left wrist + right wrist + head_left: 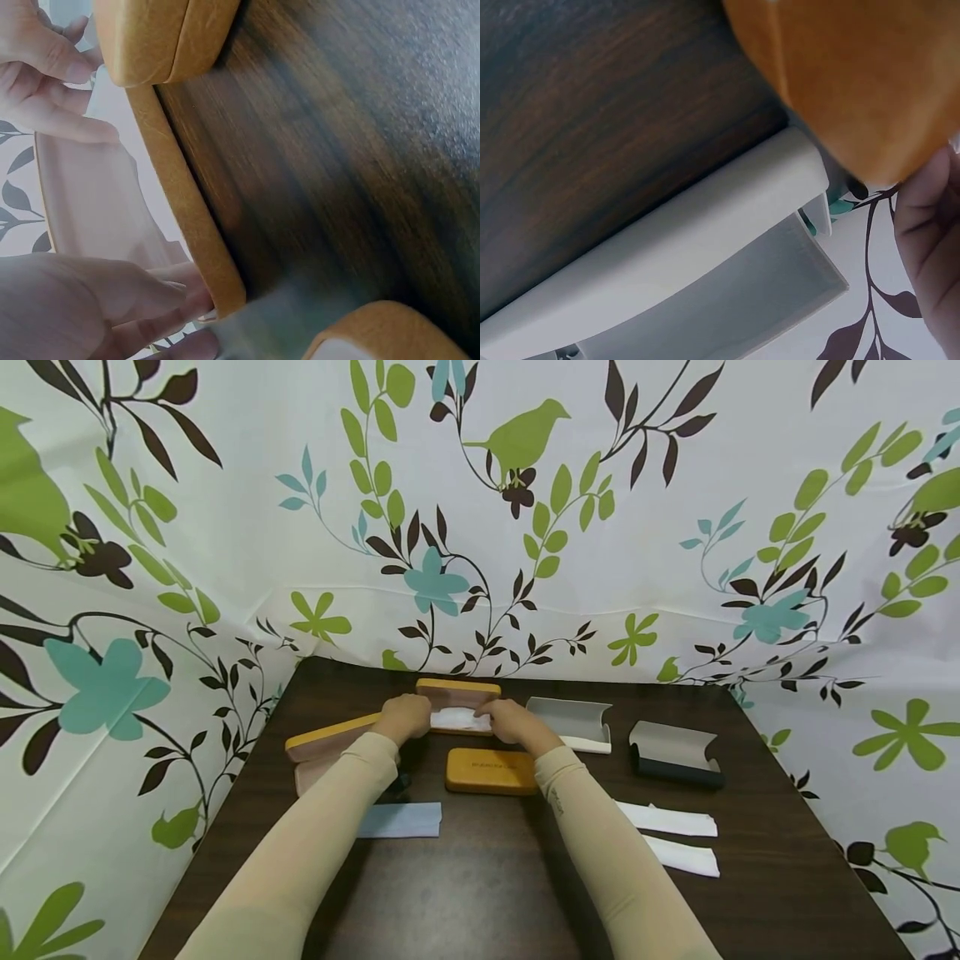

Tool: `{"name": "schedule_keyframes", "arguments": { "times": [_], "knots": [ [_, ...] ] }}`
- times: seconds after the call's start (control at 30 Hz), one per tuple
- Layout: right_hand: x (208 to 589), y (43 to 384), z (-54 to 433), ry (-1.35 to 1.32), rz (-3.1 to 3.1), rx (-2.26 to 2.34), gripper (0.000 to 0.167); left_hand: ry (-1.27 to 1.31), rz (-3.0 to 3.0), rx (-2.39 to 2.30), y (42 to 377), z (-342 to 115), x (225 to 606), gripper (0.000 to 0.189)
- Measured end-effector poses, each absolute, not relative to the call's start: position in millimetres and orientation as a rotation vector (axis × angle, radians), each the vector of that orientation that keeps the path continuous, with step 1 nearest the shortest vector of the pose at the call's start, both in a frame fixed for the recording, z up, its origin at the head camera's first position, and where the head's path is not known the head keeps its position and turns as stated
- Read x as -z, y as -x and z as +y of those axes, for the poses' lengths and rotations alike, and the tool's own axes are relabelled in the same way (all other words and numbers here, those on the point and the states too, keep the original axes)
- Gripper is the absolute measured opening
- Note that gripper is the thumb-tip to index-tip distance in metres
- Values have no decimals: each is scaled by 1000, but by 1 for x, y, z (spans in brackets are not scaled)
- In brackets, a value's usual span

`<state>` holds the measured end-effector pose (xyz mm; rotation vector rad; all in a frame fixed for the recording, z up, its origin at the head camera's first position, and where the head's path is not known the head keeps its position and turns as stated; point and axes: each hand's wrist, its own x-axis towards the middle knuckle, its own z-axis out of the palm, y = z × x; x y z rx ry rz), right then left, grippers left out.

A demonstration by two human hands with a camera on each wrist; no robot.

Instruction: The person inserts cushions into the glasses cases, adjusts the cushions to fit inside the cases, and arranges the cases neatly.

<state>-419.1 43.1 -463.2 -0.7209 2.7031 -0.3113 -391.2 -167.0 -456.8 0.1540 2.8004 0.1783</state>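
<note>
An open mustard-yellow glasses case with a pinkish lining stands at the back middle of the table, its lid tilted up. A folded white cloth lies inside it. My left hand holds the case's left end, thumb and fingers around its corner, as the left wrist view shows at the case rim. From the other end, my right hand reaches in, straight fingers pressing on the cloth. A closed mustard-yellow glasses case lies just in front of them.
Beside my left forearm is another open yellow case, with a light blue cloth nearer me. Farther right stand an open white case and an open black case. Two white cloth strips lie by my right forearm.
</note>
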Motion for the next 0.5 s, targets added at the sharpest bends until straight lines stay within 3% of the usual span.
{"name": "schedule_keyframes", "arguments": {
  "times": [0.5],
  "knots": [
    [452, 412, 46, 786, 2791, 214, 31, -260, 2808, -129, 390, -172, 455, 20]
  ]
}}
